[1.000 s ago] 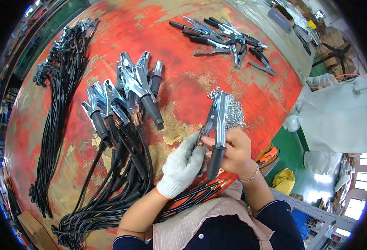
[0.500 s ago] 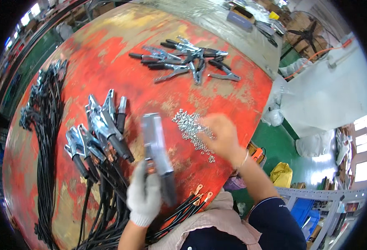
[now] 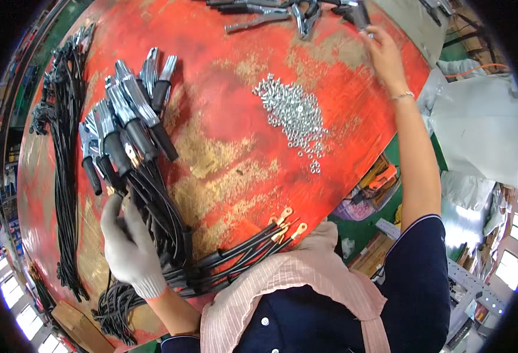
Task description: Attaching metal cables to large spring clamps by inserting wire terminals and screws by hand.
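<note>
At the far right of the red table, my right hand (image 3: 384,56) is bare and reaches out, its fingers closed on the black handle of a clamp (image 3: 360,16). Other metal clamps with black grips (image 3: 259,17) lie beside it, partly cut off by the view's edge. My left hand (image 3: 130,247) wears a white glove. Its fingertips pinch at a black cable (image 3: 119,193) just below a bundle of silvery clamps (image 3: 123,109); the contact is partly hidden. Small metal nuts (image 3: 294,112) form a heap at mid-table.
A long bundle of black cables (image 3: 65,194) with clamps lies along the left. Cables with copper ring lugs (image 3: 287,213) lie by my apron (image 3: 288,276). Off the right edge is a bin holding an orange tool (image 3: 382,176).
My left hand has gone left to the bundle, and the clamp it held is no longer in it. My right hand has left the nuts and reached a far clamp. The view has shifted.
</note>
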A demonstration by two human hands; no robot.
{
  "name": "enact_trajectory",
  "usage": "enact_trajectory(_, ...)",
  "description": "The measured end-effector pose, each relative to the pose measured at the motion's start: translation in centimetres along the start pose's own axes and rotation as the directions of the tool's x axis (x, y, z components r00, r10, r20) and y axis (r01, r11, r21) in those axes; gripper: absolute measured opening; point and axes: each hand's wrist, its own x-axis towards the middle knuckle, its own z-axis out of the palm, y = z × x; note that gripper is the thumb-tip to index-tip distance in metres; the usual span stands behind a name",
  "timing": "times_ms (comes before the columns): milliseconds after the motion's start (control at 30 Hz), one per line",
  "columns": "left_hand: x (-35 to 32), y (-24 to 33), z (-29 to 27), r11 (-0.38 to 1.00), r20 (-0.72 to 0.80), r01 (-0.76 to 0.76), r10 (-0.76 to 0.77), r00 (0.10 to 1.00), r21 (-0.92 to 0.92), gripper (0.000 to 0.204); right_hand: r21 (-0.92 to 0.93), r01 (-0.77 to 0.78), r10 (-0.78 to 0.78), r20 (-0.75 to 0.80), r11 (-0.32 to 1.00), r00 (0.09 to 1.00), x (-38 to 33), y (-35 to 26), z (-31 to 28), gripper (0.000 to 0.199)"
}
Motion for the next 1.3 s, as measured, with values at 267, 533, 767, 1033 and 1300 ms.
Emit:
enact_trajectory(267,-6.1,5.4,2.8,0.678,0.486,-0.665,0.716,0.501,-0.313,0.024,0.895,-0.361,0.339,0.265,0.261,0.902,-7.7,-9.9,-3.2,0.033)
enact_trajectory(533,-5.9,7.0,3.1,0.773,0.661,-0.528,0.605,0.444,-0.352,0.03,0.851,-0.4,0.435,0.519,-0.34,0.736,-16.1,-16.3,-3.2,0.044)
enact_trajectory(767,-4.5,6.3,2.0,0.839,0.655,-0.397,0.54,0.529,-0.371,0.032,0.851,-0.496,0.276,0.525,-0.173,0.805,-19.4,-19.2,-5.1,0.053)
enact_trajectory(1033,-1.2,7.0,2.1,0.866,0.581,-0.144,0.436,0.688,-0.479,0.025,0.869,-0.443,0.325,0.363,0.219,0.873,-22.4,-16.6,-6.1,0.065)
enact_trajectory(1300,-1.7,5.9,6.5,0.598,0.848,0.619,0.224,0.481,-0.509,0.022,0.891,-0.432,0.319,0.455,-0.142,0.832,-21.2,-19.7,-3.2,0.042)
